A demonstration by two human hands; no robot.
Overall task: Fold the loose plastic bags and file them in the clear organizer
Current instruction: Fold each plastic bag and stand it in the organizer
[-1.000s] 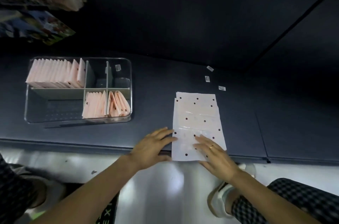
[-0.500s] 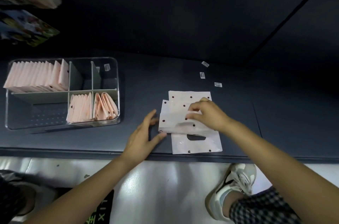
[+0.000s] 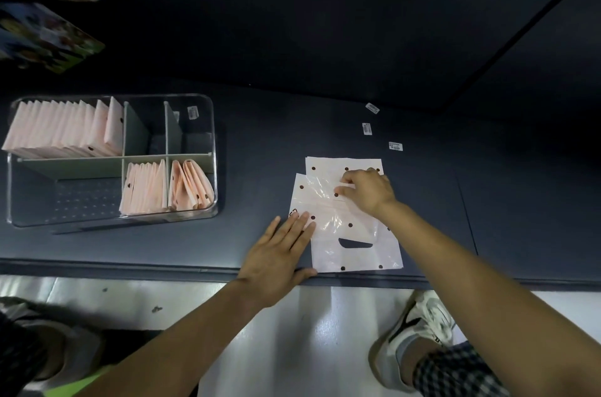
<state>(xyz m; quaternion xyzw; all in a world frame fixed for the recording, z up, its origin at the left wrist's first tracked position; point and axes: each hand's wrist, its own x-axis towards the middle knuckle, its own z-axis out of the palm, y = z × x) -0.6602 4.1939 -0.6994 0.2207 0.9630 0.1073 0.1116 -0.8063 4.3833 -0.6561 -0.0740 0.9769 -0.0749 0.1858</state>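
Item: pink polka-dot plastic bag point(image 3: 328, 201), top of a small stack lying flat near the front edge of the dark grey tabletop point(image 3: 487, 201), right of centre; its upper part is folded over and offset to the left of the bag beneath point(image 3: 357, 255), whose dark handle cut-out shows below the fold. Right hand point(image 3: 369, 190): fingers curled, pinching the folded layer near its far edge. Left hand point(image 3: 279, 258): flat, fingers straight, fingertips pressing the bag's left edge, thumb along the table edge. Clear organizer point(image 3: 112, 160): well to the left on the same tabletop, divided by grey partitions; folded pink bags point(image 3: 61, 130) stand upright in the rear left compartment, with more in two front right compartments. Three small white barcode stickers point(image 3: 367, 129) lie on the tabletop beyond the bags. One white sneaker point(image 3: 413, 338) shows on the pale floor below.
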